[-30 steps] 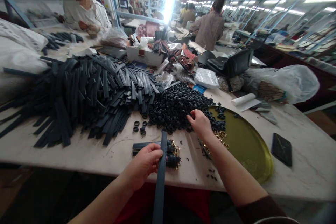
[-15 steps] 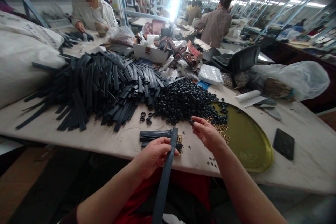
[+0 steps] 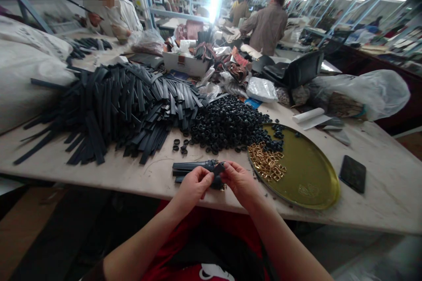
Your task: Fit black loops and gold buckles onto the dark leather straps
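Observation:
My left hand (image 3: 194,186) pinches a dark blue-black leather strap (image 3: 217,169) close to its end; the rest of the strap is not plainly visible. My right hand (image 3: 240,181) meets it from the other side, thumb and fingers closed at the strap's tip. The small black loop in those right fingers is mostly hidden, and I cannot tell whether it is around the strap or beside it. Just beyond the hands lies a small stack of straps (image 3: 187,168) with gold buckles. Behind it spreads a heap of black loops (image 3: 227,125).
A large pile of dark straps (image 3: 115,105) covers the table's left side. On the right, a gold oval tray (image 3: 310,171) bears gold buckles (image 3: 268,162). A phone (image 3: 352,174) lies right of the tray. Co-workers (image 3: 268,22) stand across the table and farther back.
My right hand has moved left and down from near the loop heap to the strap in my left hand. The strap's long length no longer shows hanging over my lap.

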Action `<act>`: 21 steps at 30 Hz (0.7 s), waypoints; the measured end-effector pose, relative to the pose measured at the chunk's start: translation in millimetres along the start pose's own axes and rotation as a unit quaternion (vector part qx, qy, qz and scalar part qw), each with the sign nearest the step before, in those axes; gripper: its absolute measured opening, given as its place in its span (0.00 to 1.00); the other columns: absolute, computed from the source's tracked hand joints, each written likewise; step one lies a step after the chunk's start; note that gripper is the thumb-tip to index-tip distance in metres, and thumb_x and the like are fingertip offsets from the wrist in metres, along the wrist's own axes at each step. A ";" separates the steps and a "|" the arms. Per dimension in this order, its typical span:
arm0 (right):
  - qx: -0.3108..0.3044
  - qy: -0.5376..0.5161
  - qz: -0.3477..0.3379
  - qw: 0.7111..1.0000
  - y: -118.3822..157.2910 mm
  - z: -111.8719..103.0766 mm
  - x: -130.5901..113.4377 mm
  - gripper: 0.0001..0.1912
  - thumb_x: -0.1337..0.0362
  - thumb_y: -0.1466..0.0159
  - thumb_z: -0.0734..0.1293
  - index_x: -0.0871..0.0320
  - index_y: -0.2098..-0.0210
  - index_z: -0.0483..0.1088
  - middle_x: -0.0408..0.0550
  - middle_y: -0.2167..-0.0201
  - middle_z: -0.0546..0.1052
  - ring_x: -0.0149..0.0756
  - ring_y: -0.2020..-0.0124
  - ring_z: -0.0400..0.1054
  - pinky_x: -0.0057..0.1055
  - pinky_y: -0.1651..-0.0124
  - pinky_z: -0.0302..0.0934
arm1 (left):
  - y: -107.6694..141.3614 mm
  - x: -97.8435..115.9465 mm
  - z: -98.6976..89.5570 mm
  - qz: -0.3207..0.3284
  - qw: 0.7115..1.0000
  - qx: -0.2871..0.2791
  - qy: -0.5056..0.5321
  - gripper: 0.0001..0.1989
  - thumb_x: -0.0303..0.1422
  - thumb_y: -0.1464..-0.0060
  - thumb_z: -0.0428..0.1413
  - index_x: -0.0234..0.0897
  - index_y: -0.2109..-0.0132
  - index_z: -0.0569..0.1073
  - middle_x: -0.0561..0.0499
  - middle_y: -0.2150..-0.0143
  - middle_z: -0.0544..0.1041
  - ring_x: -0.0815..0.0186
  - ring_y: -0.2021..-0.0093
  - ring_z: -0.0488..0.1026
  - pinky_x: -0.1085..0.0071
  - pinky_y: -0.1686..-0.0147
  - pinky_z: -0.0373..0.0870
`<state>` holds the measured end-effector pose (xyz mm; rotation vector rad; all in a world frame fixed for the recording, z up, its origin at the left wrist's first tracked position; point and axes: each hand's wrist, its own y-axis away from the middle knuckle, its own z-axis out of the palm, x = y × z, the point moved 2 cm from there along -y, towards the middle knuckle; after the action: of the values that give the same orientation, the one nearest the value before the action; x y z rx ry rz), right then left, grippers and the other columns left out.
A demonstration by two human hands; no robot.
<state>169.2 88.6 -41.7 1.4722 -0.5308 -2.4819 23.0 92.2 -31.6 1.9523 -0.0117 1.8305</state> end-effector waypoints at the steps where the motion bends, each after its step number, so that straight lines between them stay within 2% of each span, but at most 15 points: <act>1: 0.002 0.009 -0.008 1.000 -0.6 -1.2 1.7 0.15 0.54 0.50 0.70 0.59 0.70 0.72 0.40 0.78 0.72 0.25 0.78 0.63 0.23 0.74 0.56 | -2.9 -2.3 -0.9 0.007 1.000 0.007 -0.012 0.14 0.43 0.50 0.51 0.35 0.70 0.63 0.61 0.83 0.61 0.77 0.85 0.55 0.80 0.85 0.52; 4: 0.008 0.025 -0.014 1.000 -1.3 -4.2 3.3 0.16 0.52 0.50 0.69 0.59 0.70 0.72 0.40 0.80 0.71 0.25 0.79 0.61 0.24 0.75 0.55 | -7.6 -5.3 -2.0 0.018 0.998 0.022 -0.049 0.13 0.43 0.50 0.51 0.36 0.71 0.64 0.60 0.83 0.62 0.76 0.85 0.56 0.80 0.85 0.54; 10: 0.023 -0.010 -0.013 1.000 2.6 -3.3 0.4 0.13 0.60 0.55 0.74 0.57 0.75 0.68 0.38 0.77 0.71 0.26 0.74 0.65 0.25 0.69 0.58 | -5.8 -5.0 3.8 0.009 0.998 0.012 -0.053 0.12 0.41 0.49 0.49 0.37 0.72 0.61 0.61 0.83 0.61 0.75 0.85 0.57 0.78 0.84 0.55; 12: 0.014 0.009 -0.041 0.999 5.6 -2.9 0.3 0.11 0.60 0.53 0.73 0.57 0.75 0.68 0.39 0.76 0.72 0.27 0.73 0.65 0.25 0.68 0.58 | -3.5 -4.3 4.5 0.013 0.998 0.000 -0.068 0.11 0.40 0.49 0.49 0.38 0.72 0.60 0.60 0.82 0.61 0.74 0.84 0.57 0.78 0.83 0.54; 15: -0.004 0.066 -0.075 0.995 12.8 -4.2 -1.8 0.12 0.60 0.51 0.72 0.55 0.68 0.70 0.41 0.71 0.74 0.30 0.69 0.66 0.28 0.64 0.59 | 1.5 1.3 1.7 0.042 0.990 -0.007 -0.131 0.10 0.38 0.50 0.49 0.37 0.73 0.62 0.59 0.81 0.63 0.73 0.81 0.57 0.77 0.80 0.53; 17: -0.023 0.107 -0.077 0.991 18.9 -5.3 -4.7 0.13 0.60 0.51 0.71 0.54 0.66 0.71 0.42 0.68 0.75 0.32 0.67 0.66 0.30 0.62 0.59 | 6.3 8.0 -0.8 0.060 0.983 -0.012 -0.172 0.10 0.38 0.50 0.50 0.37 0.75 0.62 0.58 0.81 0.63 0.72 0.80 0.58 0.76 0.79 0.52; 21: -0.059 0.158 -0.071 0.983 32.8 -6.5 -10.2 0.12 0.60 0.52 0.71 0.55 0.68 0.72 0.41 0.71 0.74 0.31 0.69 0.65 0.29 0.64 0.59 | 18.6 23.3 -0.8 0.074 0.973 -0.034 -0.215 0.11 0.37 0.51 0.50 0.37 0.77 0.62 0.58 0.81 0.61 0.71 0.78 0.57 0.75 0.78 0.51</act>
<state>179.7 60.9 -23.0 1.8625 -0.2237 -2.2657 19.1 82.8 -3.6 2.3108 -0.3606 1.4329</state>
